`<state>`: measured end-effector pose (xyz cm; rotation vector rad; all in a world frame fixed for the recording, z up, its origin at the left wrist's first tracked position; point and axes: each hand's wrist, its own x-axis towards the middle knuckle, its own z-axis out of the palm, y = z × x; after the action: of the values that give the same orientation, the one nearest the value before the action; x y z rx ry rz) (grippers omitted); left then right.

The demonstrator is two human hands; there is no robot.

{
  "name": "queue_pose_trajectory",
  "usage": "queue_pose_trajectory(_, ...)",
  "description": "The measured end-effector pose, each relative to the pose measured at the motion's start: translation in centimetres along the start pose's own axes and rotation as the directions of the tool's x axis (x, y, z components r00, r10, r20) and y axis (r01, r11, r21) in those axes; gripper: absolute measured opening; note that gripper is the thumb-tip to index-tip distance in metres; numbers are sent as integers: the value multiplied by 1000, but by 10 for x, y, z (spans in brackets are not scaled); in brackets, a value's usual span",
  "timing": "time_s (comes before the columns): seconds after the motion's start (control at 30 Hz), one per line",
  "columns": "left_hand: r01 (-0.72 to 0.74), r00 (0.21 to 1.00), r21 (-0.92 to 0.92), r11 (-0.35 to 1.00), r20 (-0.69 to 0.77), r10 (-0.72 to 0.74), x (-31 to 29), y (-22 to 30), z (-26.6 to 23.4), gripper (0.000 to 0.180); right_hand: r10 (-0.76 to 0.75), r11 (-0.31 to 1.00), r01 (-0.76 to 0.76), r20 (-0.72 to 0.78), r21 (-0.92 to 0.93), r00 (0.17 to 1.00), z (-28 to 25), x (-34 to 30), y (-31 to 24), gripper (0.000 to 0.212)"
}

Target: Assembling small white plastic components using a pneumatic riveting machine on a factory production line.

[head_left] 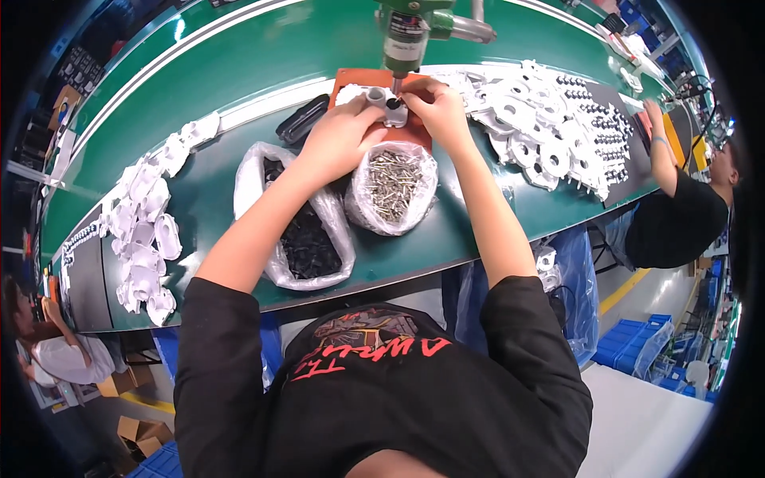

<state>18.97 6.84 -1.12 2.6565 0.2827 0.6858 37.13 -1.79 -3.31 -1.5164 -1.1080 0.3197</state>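
Note:
Under the green press [404,44], a white plastic housing [374,95] sits on an orange-red base [351,77]. My left hand [341,137] grips the housing from its left side, fingers bent against its edge. My right hand [437,107] is closed in a pinch beside the press's tip, close to a small black part [393,103] on the housing. What those fingertips hold, if anything, is too small to make out. Just below the hands stands a clear bag of metal pins or screws [392,185]. Left of it lies a bag of small black parts [307,247].
White housings are piled at the right [542,131], beside rows of small black-and-white pieces [594,119]. More white housings [143,231] line the left. A black case [303,119] lies behind my left forearm. Co-workers sit at the far right [677,207] and far left [68,354].

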Motion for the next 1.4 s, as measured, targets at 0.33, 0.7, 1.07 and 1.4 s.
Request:
queue_pose_trajectory(0.33,-44,995,74,996,-84,50,-2,-15,6,21,-27,966,42,60,-256,998,4,7,-5,17)
queue_pose_trajectory(0.7,-72,985,19,997,-154,75,-5,-13,3,19,-255,892,305,186,-334,949,0,-20,-7,27)
queue_pose_trajectory(1.07,-52,978,-7,999,-201,49,-10,-19,5,19,92,996,-93,-213,6,973,-71,27,-8,30)
queue_pose_trajectory(1.4,-48,964,-15,999,-261,42,-13,-26,11,15,152,857,-104,-54,505,987,-102,269,-89,39)
